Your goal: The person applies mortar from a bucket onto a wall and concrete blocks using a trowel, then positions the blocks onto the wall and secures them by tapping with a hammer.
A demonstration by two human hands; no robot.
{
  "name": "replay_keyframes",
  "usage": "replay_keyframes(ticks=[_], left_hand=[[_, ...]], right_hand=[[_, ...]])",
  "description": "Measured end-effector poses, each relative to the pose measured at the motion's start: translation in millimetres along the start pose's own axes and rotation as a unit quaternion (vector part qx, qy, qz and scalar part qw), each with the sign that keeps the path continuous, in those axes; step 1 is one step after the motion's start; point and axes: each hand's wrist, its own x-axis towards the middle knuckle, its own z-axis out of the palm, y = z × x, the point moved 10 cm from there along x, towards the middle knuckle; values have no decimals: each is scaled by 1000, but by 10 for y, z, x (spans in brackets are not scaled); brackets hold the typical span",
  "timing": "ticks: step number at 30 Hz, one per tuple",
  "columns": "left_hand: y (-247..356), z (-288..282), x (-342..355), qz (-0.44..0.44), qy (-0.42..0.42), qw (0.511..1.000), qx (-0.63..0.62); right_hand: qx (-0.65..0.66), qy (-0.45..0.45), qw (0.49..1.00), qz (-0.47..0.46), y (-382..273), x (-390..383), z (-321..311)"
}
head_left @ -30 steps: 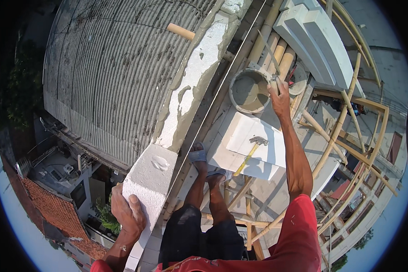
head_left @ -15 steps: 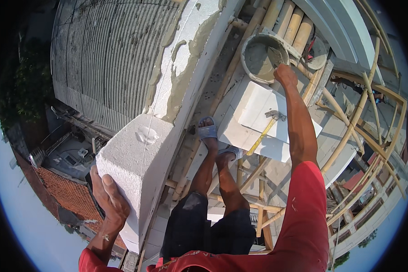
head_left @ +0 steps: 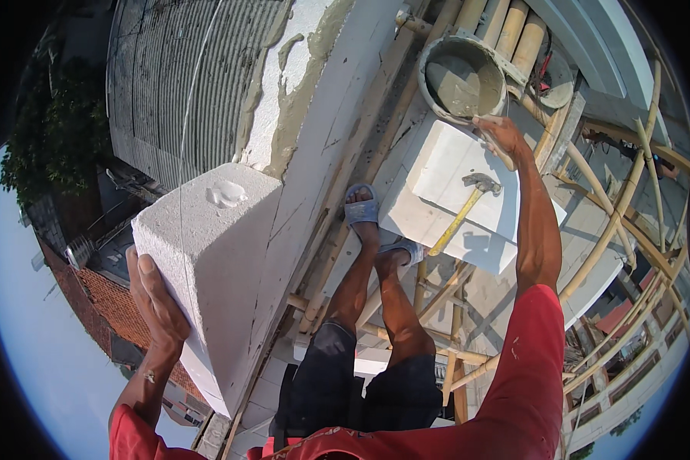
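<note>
My left hand [head_left: 158, 300] lies with its fingers stretched along the outer side of a white lightweight block [head_left: 241, 218], which sits at the near end of the wall. The block's top has a shallow chipped hollow, and a thin string runs past it. At the near rim of a mortar bucket [head_left: 429, 75], my right hand [head_left: 503, 138] is closed around the handle of a trowel [head_left: 506, 159]. Its blade is hard to make out against the grey mortar in the bucket. Beyond the block, grey mortar [head_left: 303, 84] is spread on the white wall top.
White blocks [head_left: 445, 165] are stacked right of my feet, with a yellow-handled hammer [head_left: 458, 222] on them. Bamboo poles [head_left: 525, 46] form the scaffold around me. Past the wall lie a corrugated roof [head_left: 184, 84] and a drop to tiled roofs.
My right hand has drawn back and turned at the bucket's near rim, and the trowel blade no longer shows clearly. My left hand stays against the block. The whole view has shifted slightly.
</note>
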Motion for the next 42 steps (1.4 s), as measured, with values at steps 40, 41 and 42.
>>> replay_keyframes(ticks=[40,41,42], left_hand=[[79,-75,-22,14,25,999,23],[60,-81,-8,10,22,999,27],[53,-73,4,19,27,999,24]], right_hand=[[-235,211,947,-56,-534,-1210,-40],[-287,224,931,-27,-549,-868,-155],[-339,235,911,3,-574,-536,-276]])
